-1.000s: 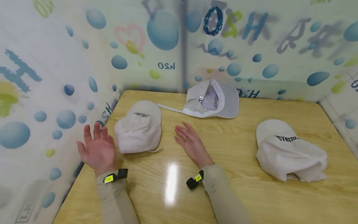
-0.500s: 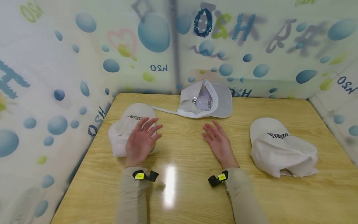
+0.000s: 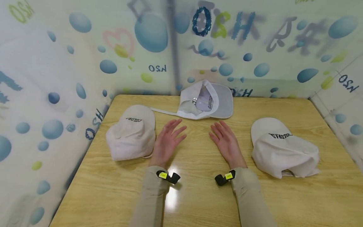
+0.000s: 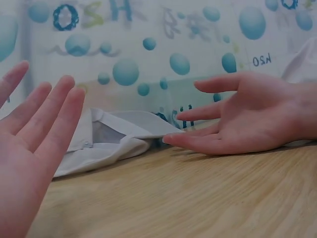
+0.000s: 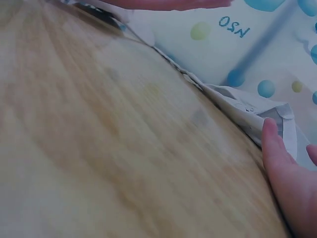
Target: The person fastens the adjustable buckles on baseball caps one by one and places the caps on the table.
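Note:
My left hand (image 3: 165, 143) is just right of a white baseball cap (image 3: 131, 135), fingers extended and spread, holding nothing. Facing it across a gap, my right hand (image 3: 228, 143) also has straight fingers and nothing in its grasp; both appear in the left wrist view too. Beyond the hands a second white cap (image 3: 187, 94) lies on its side, its inside, buckle and long strap showing. To the right of my right hand sits a third white cap (image 3: 283, 151) with dark lettering, its crown crumpled.
All the caps lie on a wooden table (image 3: 198, 195). A pale wall (image 3: 255, 44) printed with blue drops and letters stands along the back edge, and another wall (image 3: 31, 142) runs down the left side.
My left hand has moved right, from the left side of the left cap, across in front of it, to its right side. My right hand has shifted right. The head view has turned slightly.

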Demonstrator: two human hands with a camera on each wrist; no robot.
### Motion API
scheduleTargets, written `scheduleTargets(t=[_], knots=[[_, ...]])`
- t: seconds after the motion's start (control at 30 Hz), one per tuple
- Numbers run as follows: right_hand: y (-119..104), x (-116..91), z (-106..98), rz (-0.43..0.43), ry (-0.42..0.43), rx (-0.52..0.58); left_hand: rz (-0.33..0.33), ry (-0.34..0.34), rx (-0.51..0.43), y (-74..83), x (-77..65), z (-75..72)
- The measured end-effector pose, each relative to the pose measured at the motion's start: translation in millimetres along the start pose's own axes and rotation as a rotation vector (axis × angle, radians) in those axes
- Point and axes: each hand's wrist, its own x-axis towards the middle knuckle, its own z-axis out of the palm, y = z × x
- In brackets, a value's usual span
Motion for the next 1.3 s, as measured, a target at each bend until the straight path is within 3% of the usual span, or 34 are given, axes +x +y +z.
scheduleTargets(t=[0.13, 0.37, 0.57, 0.63, 0.9, 1.17, 1.3], knots=[[-2.1, 6.8, 0.9, 0.014, 0.021, 0.007, -0.010, 0.080, -0.013, -9.0, 6.1, -1.3], [-9.0, 20.6, -1.0, 0.024, 0.019, 0.007, -0.035, 0.276, -0.072, -22.1, 21.0, -1.2], [-13.8, 30.3, -4.3, 0.017, 0.036, 0.116, -0.125, 0.461, -0.097, -34.9, 33.3, 2.9], [-14.1, 32.0, -4.9, 0.021, 0.055, 0.140, -0.146, 0.492, -0.111, -38.9, 36.8, 4.2], [-6.5, 32.4, -1.4, 0.014, 0.123, 0.147, -0.265, 0.486, 0.003, -42.7, 42.8, 4.6], [0.6, 25.1, 3.0, 0.001, 0.110, 0.096, -0.310, 0.432, 0.061, -40.3, 52.5, 3.5], [2.2, 15.4, 3.4, 0.025, 0.086, 0.009, -0.327, 0.403, 0.090, -43.0, 56.9, 3.8]])
